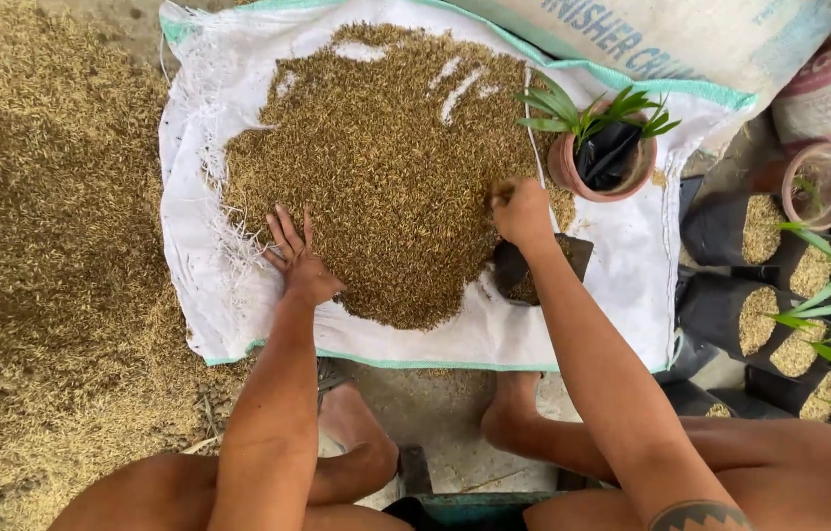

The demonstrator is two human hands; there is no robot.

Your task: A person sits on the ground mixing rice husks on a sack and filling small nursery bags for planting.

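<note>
A heap of tan rice husks [386,167] lies spread on a white woven sack [199,128] laid flat on the ground. My left hand [297,261] rests flat, fingers apart, on the husk heap's lower left edge. My right hand [521,211] is closed in a fist at the heap's right side, directly above a small black grow bag [573,258] partly filled with husks. Whether the fist holds husks is hidden. A terracotta pot [573,172] with a black bag and a green seedling stands just right of that hand.
More husks [52,246] cover the ground at left. Several black bags filled with husks and seedlings [799,295] stand at right, with another pot [823,182]. Printed sacks [690,39] lie at the top right. My knees and feet frame the bottom.
</note>
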